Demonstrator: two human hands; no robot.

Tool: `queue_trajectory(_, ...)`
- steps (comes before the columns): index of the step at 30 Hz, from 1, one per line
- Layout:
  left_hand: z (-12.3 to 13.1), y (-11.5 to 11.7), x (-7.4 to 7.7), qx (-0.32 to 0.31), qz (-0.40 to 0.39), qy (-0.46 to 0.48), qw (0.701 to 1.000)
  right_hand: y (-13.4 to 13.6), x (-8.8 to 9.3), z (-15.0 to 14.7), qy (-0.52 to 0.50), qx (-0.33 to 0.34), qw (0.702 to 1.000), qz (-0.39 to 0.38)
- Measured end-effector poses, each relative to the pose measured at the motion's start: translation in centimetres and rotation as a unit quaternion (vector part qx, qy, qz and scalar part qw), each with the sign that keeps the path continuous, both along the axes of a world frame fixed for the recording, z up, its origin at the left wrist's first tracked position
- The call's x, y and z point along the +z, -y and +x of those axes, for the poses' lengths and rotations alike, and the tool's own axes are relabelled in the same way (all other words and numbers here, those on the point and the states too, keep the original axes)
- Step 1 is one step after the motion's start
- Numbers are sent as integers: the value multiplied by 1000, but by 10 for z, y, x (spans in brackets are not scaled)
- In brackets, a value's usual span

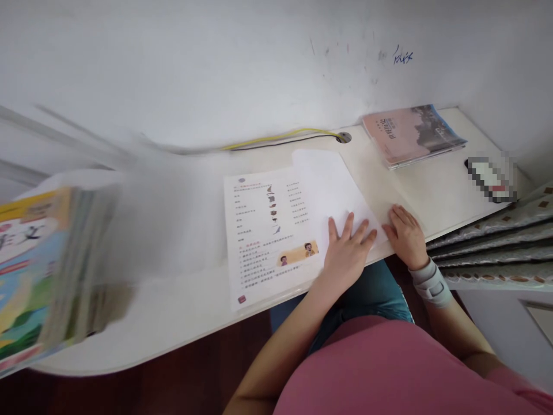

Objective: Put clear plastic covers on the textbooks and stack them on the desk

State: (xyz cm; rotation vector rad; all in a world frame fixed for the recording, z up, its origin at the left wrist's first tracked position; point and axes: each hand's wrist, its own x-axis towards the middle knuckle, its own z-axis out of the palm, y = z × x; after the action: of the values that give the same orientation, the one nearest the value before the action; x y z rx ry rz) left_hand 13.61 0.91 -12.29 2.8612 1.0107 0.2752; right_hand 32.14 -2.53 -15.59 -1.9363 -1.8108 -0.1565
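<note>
A printed worksheet (pixel 259 253) with rows of text, small animal pictures and a cartoon strip lies flat on the white desk (pixel 173 311). Over its right part is a blank white sheet (pixel 324 184), its far end slightly curved. My left hand (pixel 349 249) rests palm down on this sheet, fingers spread and holding nothing. To the right, my right hand (pixel 405 235) lies on the desk by the sheet's right edge, fingers stretched and close together, with a grey band (pixel 432 283) on the wrist. Whether its thumb touches the paper I cannot tell.
A blurred stack of books (pixel 26 276) stands at the far left. At the back right lies a pile of booklets (pixel 410 135), with a pixelated phone-like object (pixel 492 178) nearer. Yellow and black cables (pixel 276 138) run along the wall into a desk hole. Patterned curtain (pixel 496 248) hangs at right.
</note>
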Motion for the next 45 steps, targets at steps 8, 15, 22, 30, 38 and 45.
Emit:
queue_trajectory(8, 3, 0, 0, 1, -2, 6, 1000, -3, 0, 10, -53, 5, 998, 28)
queue_trajectory(15, 22, 4, 9, -19, 4, -10, 1000, -7, -2, 11, -101, 5, 993, 54)
queue_trajectory(22, 23, 16, 15, -2, 3, -29, 1000, -8, -3, 7, -80, -3, 995, 67)
queue_trajectory(30, 29, 14, 11, -14, 10, -36, 999, -8, -4, 10, -81, 8, 995, 65)
queue_trajectory(38, 36, 14, 5, -34, 42, -27, 998, -3, -4, 13, -88, 5, 994, 67)
queue_trajectory(45, 25, 4, 21, -135, -25, -80, 987, -2, 0, 10, -13, 25, 1000, 12)
